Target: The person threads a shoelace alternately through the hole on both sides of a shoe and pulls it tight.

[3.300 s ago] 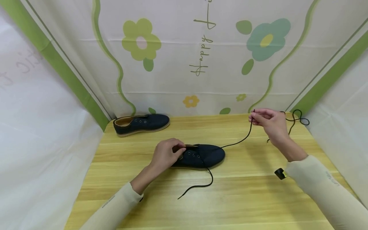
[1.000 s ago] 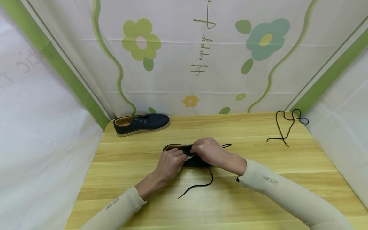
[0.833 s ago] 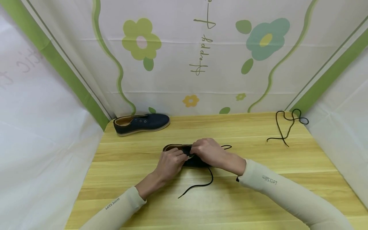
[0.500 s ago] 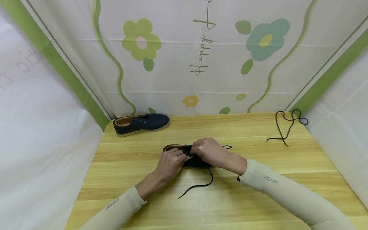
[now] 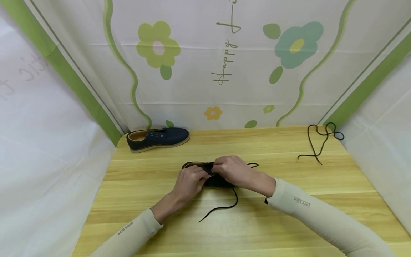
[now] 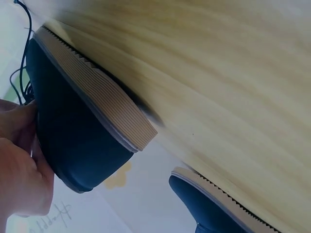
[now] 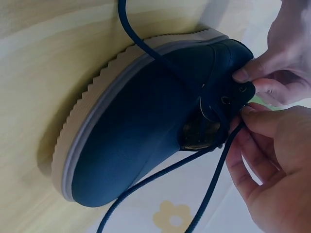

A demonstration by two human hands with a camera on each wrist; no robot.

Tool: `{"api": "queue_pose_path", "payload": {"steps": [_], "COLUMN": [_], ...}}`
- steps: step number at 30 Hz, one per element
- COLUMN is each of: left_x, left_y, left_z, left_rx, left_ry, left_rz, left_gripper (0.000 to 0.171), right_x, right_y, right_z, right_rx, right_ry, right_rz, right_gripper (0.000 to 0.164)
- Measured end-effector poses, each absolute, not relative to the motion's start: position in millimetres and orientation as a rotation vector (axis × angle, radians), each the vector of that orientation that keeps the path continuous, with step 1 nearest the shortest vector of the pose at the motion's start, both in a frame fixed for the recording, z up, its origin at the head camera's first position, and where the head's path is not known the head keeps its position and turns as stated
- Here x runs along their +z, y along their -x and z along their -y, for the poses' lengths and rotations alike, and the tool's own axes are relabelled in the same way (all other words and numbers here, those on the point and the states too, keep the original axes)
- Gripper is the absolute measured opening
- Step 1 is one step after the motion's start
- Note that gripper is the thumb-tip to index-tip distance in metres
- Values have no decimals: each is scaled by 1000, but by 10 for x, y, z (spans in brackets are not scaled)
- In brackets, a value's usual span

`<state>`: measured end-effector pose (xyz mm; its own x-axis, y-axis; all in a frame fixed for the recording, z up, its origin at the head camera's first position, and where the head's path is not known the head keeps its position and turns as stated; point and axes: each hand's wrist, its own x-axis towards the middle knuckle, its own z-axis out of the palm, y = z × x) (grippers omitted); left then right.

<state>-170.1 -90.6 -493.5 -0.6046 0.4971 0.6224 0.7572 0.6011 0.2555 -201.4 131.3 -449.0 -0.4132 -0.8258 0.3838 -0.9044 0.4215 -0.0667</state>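
A dark navy shoe (image 5: 216,182) with a tan ridged sole sits mid-table, toe to the right. My left hand (image 5: 190,180) pinches its eyelet flap between thumb and fingers, as the right wrist view also shows. Against the eyelets, the thumb and fingers of my right hand (image 5: 233,170) pinch a black shoelace (image 7: 214,179). The lace runs through the shoe's front eyelets, and one strand loops out past the far side. Its other end (image 5: 221,207) trails on the table in front. In the head view my hands cover most of the eyelets.
A matching shoe (image 5: 174,136) without a lace stands at the back left of the wooden table (image 5: 257,228). A second black shoelace (image 5: 316,155) lies loosely tangled at the back right. White printed curtains (image 5: 192,82) enclose the table's back and sides.
Earlier my right hand held the lace out to the right, above the table; it came back to the shoe's eyelets. My left hand shifted slightly along the flap. Over the last second little moves.
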Motion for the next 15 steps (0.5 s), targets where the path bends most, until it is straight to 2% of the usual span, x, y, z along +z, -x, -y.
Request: {"api": "queue_pose_path", "payload": {"steps": [15], "left_x": [-4815], "left_y": [1750], "left_z": [935], "left_rx": [-1049], "left_ry": [853], "left_rz": [2552], "left_gripper": [10], "right_x": [-4497], "right_y": [2039], "right_z": [-1304], "right_rx": [696], "right_ry": [-1373], "right_rz": [2561], "right_gripper": [15]}}
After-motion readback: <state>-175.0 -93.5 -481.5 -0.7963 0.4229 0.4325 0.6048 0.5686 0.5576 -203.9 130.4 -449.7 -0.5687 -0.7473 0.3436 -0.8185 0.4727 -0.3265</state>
